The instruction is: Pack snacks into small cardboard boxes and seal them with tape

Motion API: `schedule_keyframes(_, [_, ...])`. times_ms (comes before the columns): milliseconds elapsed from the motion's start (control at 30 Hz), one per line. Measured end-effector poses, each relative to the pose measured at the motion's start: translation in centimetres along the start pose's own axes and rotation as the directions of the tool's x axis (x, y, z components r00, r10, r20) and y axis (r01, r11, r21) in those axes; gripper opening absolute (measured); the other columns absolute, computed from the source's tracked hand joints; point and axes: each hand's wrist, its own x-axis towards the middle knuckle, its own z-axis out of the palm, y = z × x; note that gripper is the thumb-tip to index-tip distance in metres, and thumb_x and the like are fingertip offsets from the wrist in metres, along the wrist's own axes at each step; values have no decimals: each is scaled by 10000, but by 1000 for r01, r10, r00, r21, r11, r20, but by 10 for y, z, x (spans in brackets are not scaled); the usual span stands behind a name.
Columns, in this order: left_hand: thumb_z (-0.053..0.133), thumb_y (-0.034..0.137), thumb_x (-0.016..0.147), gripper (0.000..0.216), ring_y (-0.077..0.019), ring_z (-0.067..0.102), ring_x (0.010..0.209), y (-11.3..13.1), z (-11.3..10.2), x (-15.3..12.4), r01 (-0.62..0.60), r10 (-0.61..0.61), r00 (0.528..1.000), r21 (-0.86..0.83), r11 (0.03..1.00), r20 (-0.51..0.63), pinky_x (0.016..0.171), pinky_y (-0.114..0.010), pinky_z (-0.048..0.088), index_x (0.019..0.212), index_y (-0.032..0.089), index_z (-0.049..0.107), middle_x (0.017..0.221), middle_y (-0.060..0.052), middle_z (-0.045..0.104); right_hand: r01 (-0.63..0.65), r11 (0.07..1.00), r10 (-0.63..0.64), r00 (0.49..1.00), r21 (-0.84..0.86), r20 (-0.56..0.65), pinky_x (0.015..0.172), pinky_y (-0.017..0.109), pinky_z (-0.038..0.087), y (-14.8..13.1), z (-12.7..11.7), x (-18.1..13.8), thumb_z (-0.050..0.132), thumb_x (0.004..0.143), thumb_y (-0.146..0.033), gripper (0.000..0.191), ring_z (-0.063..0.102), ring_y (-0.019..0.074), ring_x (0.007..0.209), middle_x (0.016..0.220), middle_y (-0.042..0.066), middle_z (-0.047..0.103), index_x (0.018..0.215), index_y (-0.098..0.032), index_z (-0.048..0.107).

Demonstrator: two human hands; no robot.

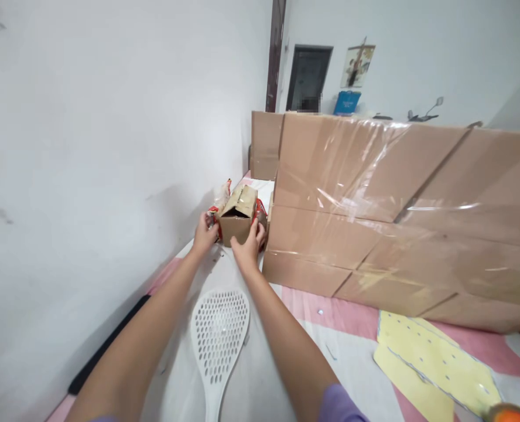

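Note:
A small brown cardboard box with a raised top flap stands at the far end of the surface, between the white wall and a big carton. My left hand grips its left side, fingers closed, beside a red and white plastic packet. My right hand holds the box's right front corner, fingers curled on it. Both arms reach forward over a white perforated plastic paddle lying on the cloth.
A large taped cardboard carton fills the right side. Yellow perforated sheets lie on the pink and white cloth at right. A white wall closes the left. An orange object shows at the bottom right corner.

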Motion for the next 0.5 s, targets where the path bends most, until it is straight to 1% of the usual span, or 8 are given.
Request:
schedule_keyframes(67, [616,161,736,253,-222,664,1125,12,-13,-14,-27,27,1000,14,1000,15,1033,-366,497,954,228,506,1110,-64,706,35,999,-35,999,-3,29,1240,535,220,-11,-3,-13,705,784,-286,1006,153,375,1560,1674,218,102,1617,-152,158])
schedule_keyframes(100, [610,164,740,256,-219,663,1133,19,-19,-22,-37,36,999,18,999,18,1042,-366,495,964,230,504,1126,-67,703,47,999,-46,998,-10,32,1245,558,186,-17,-4,-20,702,785,-282,1000,101,385,1567,1684,205,59,1615,-162,158])
schedule_keyframes(133, [608,166,741,261,-216,664,1135,25,-25,-31,-41,41,999,21,999,19,1044,-364,497,970,233,502,1140,-69,701,54,998,-54,998,-15,32,1249,573,153,-25,-7,-27,695,786,-266,977,72,389,1568,1687,195,60,1608,-165,178])
schedule_keyframes(200, [610,176,738,271,-216,670,1136,39,-36,-51,-36,36,999,25,999,6,1033,-363,510,975,239,497,1160,-76,700,83,997,-83,996,5,44,1255,564,134,-40,-12,-44,670,789,-225,901,115,367,1558,1666,182,177,1580,-164,243])
schedule_keyframes(267, [618,195,732,283,-224,670,1142,56,-51,-77,-21,22,999,27,999,-32,1014,-364,527,981,242,492,1177,-88,699,125,990,-129,989,60,72,1239,534,204,-56,-22,-63,658,796,-215,801,262,337,1499,1587,164,343,1528,-179,334])
schedule_keyframes(333, [624,238,741,311,-229,666,1152,77,-70,-108,-14,16,995,30,999,-95,988,-362,543,1018,245,483,1209,-96,688,184,976,-198,974,120,112,1194,509,293,-71,-38,-85,701,787,-266,680,387,326,1389,1470,142,446,1422,-204,466])
schedule_keyframes(400, [633,305,767,356,-234,667,1142,102,-92,-146,-18,24,987,39,999,-159,935,-358,567,1080,254,470,1242,-96,670,288,938,-320,933,193,166,1154,485,344,-85,-64,-110,758,766,-351,574,431,312,1303,1358,113,469,1295,-232,567])
schedule_keyframes(500, [672,390,795,388,-227,691,1046,139,-117,-209,-25,35,977,47,999,-212,837,-337,589,1104,268,472,1170,-65,684,461,813,-556,796,355,240,1089,429,414,-97,-120,-153,741,801,-402,480,469,261,1205,1228,77,460,1237,-265,595])
